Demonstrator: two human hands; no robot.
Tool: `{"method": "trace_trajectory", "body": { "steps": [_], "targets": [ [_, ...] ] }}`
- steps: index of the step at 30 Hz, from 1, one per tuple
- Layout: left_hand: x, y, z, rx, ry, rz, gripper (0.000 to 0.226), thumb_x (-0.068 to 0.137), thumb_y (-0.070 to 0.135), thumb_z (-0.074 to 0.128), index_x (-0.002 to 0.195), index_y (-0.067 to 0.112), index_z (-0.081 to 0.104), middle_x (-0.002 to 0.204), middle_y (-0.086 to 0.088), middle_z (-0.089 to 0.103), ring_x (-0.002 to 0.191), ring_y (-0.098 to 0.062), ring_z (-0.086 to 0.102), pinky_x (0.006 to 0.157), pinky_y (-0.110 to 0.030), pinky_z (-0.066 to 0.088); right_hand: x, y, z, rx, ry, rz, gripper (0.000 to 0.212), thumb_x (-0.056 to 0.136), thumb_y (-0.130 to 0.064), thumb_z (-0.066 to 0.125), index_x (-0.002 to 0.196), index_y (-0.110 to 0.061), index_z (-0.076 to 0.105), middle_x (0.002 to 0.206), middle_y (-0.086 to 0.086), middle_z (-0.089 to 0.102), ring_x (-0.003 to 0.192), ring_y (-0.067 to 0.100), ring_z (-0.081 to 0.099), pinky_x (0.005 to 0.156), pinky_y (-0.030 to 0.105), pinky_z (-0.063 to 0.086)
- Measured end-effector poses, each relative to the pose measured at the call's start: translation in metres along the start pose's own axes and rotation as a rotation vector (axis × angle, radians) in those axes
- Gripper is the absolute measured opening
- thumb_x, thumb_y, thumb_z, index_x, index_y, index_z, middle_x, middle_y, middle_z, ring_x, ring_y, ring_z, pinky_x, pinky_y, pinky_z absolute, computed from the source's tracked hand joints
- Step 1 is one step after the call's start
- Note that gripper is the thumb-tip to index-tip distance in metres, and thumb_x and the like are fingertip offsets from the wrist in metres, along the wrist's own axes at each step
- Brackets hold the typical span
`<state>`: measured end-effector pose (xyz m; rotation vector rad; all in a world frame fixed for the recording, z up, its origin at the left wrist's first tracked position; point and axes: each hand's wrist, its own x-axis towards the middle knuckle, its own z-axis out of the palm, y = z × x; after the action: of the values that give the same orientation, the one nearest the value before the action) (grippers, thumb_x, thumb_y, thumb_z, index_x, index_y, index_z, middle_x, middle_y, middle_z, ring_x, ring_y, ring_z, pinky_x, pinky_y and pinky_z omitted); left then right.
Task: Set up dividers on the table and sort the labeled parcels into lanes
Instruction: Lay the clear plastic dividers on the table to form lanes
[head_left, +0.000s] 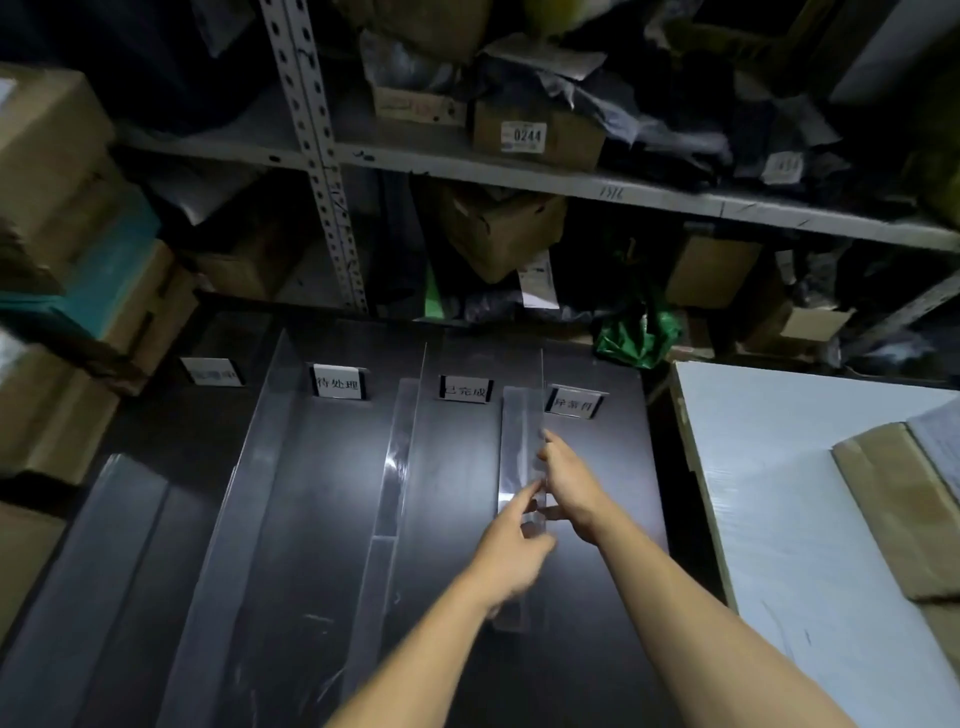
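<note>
Three clear dividers stand on your dark desk (597, 597), with four label stands along its far edge. Your left hand (511, 551) and right hand (571, 483) both pinch the rightmost divider (519, 441) with curled fingers; its long axis runs from you toward the shelf (467, 166).

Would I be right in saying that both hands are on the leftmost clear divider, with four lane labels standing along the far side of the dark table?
Not quite: the head view shows the left hand and right hand on the rightmost clear divider, not the leftmost. The four lane labels do stand along the far side of the dark table.
</note>
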<state>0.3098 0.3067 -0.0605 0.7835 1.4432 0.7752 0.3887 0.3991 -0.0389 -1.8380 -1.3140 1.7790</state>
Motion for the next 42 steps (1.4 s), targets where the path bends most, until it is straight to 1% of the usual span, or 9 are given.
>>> {"method": "trace_trajectory", "body": {
  "steps": [3,7,13,18,24,27,32,37,42],
  "targets": [
    [0.007,-0.007,0.002,0.005,-0.001,-0.013,0.067,0.091,0.007,0.056,0.144,0.044,0.036,0.136,0.009,0.051,0.099,0.002,0.057,0.092,-0.030,0.052,0.008,0.004,0.002,-0.011,0.006,0.003,0.041,0.095,-0.024,0.028,0.096,-0.057,0.051,0.094,-0.014,0.055,0.076,0.015,0.055,0.058,0.029,0.054],
    [0.015,-0.013,0.006,0.000,0.000,-0.038,0.066,0.091,0.006,0.058,0.143,0.042,0.037,0.138,0.007,0.050,0.126,-0.011,0.049,0.105,-0.038,0.045,0.013,0.008,0.000,0.011,0.020,0.011,0.039,0.096,-0.023,0.027,0.119,-0.051,0.040,0.096,-0.016,0.054,0.079,0.013,0.058,0.057,0.031,0.057],
    [0.016,-0.018,0.013,0.037,-0.018,-0.066,0.069,0.093,0.009,0.057,0.147,0.042,0.029,0.142,0.010,0.046,0.130,-0.013,0.045,0.108,-0.039,0.043,0.018,0.016,-0.002,-0.027,0.016,0.018,0.048,0.094,-0.021,0.029,0.135,-0.042,0.043,0.098,-0.010,0.055,0.077,0.020,0.055,0.079,0.049,0.057],
    [0.015,-0.016,0.015,0.097,-0.014,-0.064,0.068,0.093,0.015,0.058,0.147,0.044,0.027,0.146,0.011,0.043,0.129,-0.013,0.046,0.103,-0.028,0.041,0.018,0.019,-0.004,-0.054,0.023,0.020,0.054,0.095,-0.024,0.031,0.148,-0.037,0.034,0.098,-0.012,0.051,0.082,0.013,0.052,0.089,0.054,0.054],
    [0.005,-0.011,0.005,0.085,-0.004,-0.042,0.067,0.092,0.022,0.058,0.146,0.046,0.026,0.147,0.012,0.039,0.131,-0.012,0.043,0.100,-0.026,0.041,0.008,0.017,-0.005,-0.136,0.060,-0.011,0.058,0.096,-0.026,0.032,0.153,-0.029,0.029,0.151,0.000,0.040,0.132,0.025,0.044,0.109,0.053,0.039],
    [-0.006,-0.007,-0.009,0.087,0.020,-0.015,0.066,0.091,0.026,0.058,0.145,0.047,0.027,0.145,0.012,0.041,0.129,-0.013,0.046,0.104,-0.032,0.044,-0.005,0.012,-0.004,-0.196,0.114,-0.053,0.057,0.097,-0.028,0.033,0.154,-0.025,0.027,0.157,0.002,0.034,0.139,0.025,0.037,0.113,0.045,0.034],
    [-0.035,0.009,-0.044,0.094,0.051,0.078,0.060,0.094,0.022,0.055,0.144,0.046,0.032,0.135,0.014,0.043,0.109,0.004,0.052,0.074,-0.011,0.043,-0.044,-0.001,0.009,-0.320,0.292,-0.264,0.056,0.098,-0.029,0.038,0.153,-0.026,0.030,0.153,0.007,0.043,0.134,0.025,0.046,0.094,0.029,0.033],
    [-0.083,0.026,-0.093,0.124,0.138,0.211,0.051,0.097,0.021,0.053,0.142,0.040,0.039,0.129,0.014,0.049,0.100,-0.007,0.057,0.077,-0.024,0.049,-0.095,-0.027,0.050,-0.225,0.267,-0.389,0.051,0.097,-0.027,0.044,0.147,-0.030,0.038,0.145,-0.001,0.051,0.119,0.011,0.050,0.093,0.025,0.034],
    [-0.140,0.015,-0.170,0.101,0.227,0.267,0.043,0.098,0.020,0.053,0.137,0.035,0.046,0.121,0.013,0.056,0.104,0.003,0.055,0.095,-0.031,0.051,-0.144,-0.048,0.135,-0.190,0.168,-0.488,0.043,0.096,-0.028,0.047,0.138,-0.034,0.047,0.129,-0.010,0.060,0.113,0.010,0.059,0.095,0.030,0.045]
  ]
}}
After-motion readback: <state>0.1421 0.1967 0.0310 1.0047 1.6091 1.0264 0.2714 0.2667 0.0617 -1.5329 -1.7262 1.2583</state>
